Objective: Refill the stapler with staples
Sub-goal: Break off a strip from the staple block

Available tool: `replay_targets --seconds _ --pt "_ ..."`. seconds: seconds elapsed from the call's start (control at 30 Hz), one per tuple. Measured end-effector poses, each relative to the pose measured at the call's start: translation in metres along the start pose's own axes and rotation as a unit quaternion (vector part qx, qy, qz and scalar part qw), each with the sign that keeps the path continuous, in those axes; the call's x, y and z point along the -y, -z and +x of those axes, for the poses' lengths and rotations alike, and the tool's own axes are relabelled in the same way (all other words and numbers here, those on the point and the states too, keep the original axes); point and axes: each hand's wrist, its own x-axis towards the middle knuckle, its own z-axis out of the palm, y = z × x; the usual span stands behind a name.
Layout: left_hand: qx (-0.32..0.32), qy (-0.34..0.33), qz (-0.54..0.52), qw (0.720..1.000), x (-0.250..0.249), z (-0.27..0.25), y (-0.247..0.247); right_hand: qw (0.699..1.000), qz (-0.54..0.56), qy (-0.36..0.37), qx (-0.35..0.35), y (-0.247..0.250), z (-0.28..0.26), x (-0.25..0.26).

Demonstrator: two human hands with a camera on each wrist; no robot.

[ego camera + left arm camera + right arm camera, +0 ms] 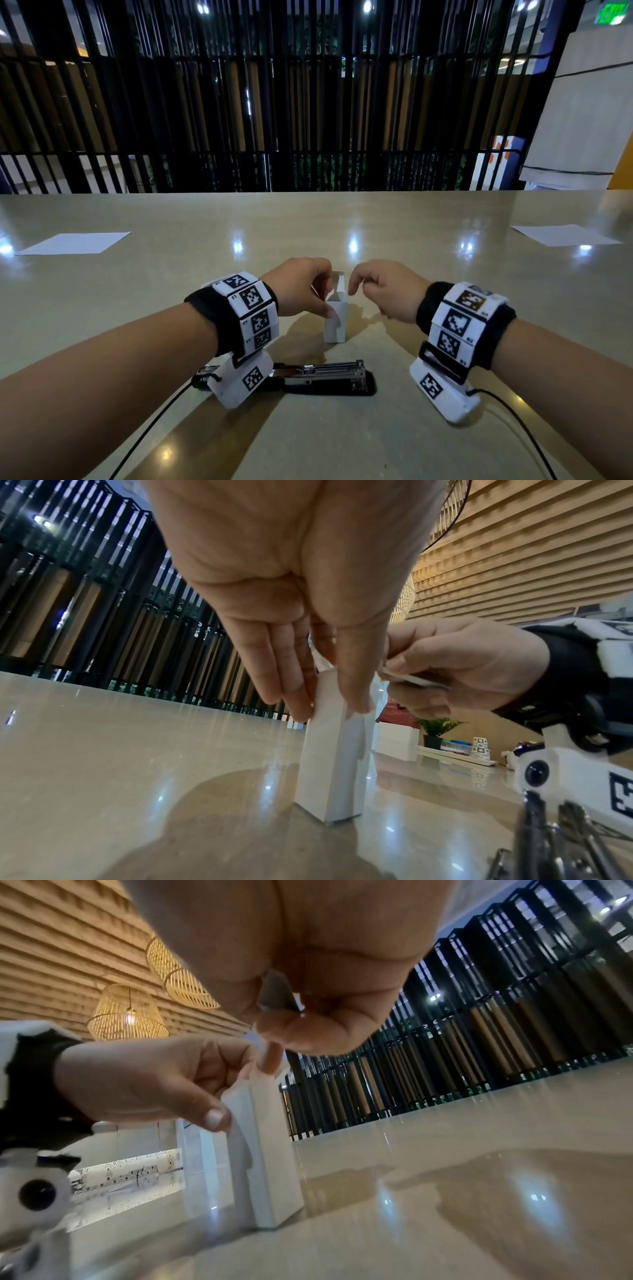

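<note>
Left hand grips a small white staple box that stands upright on the worktop at the centre of the head view, thumb on the near face and fingers flat against the opposite side; the box's top flap is open and sticks up. Right hand, just right of the box top in the frame, pinches a thin grey strip of staples between thumb and curled fingers; in the left wrist view the strip juts from that hand level with the box's open top, and whether it touches the box cannot be told. Below the box in the head view, nearer the lower edge, lies the black stapler, opened out flat so its metal staple channel faces up; its left end is hidden behind the wrist camera housing. Both wrists carry black bands with white marker blocks. One sheet of white paper lies at the left of the frame and another white sheet at the right, both well apart from the hands.
</note>
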Motion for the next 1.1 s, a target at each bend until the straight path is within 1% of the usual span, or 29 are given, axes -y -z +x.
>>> replay_targets --seconds 0.23,0.33,0.47,0.53,0.67,0.77,0.93,1.0,1.1 --pt "0.013 -0.004 -0.003 1.000 0.001 -0.002 0.000 0.999 -0.038 0.018 -0.013 -0.008 -0.001 0.001" --pt "0.005 0.005 -0.012 1.000 0.001 -0.002 -0.001 0.996 -0.080 0.035 -0.001 -0.010 0.001 0.002" --pt "0.001 0.025 -0.058 0.998 0.000 -0.002 -0.002 0.988 -0.141 0.048 0.030 -0.014 0.006 0.002" --pt "0.006 0.024 -0.051 0.998 -0.001 -0.003 -0.001 0.989 -0.134 0.050 0.018 -0.015 0.007 0.003" --pt "0.010 0.017 0.000 1.000 -0.001 -0.004 0.000 0.998 -0.050 0.029 -0.033 -0.015 0.009 0.000" --pt "0.010 0.013 0.011 1.000 -0.001 -0.004 0.000 0.997 -0.041 0.030 -0.054 -0.014 0.011 -0.001" --pt "0.006 -0.001 0.014 1.000 0.000 -0.002 -0.002 0.997 -0.063 0.042 -0.015 -0.009 0.013 0.001" --pt "0.008 -0.003 0.012 1.000 0.000 -0.002 -0.002 0.994 -0.099 0.050 0.002 -0.007 0.013 0.003" --pt "0.012 -0.002 0.008 1.000 -0.001 -0.002 -0.001 0.988 -0.138 0.066 0.004 -0.002 0.013 0.008"
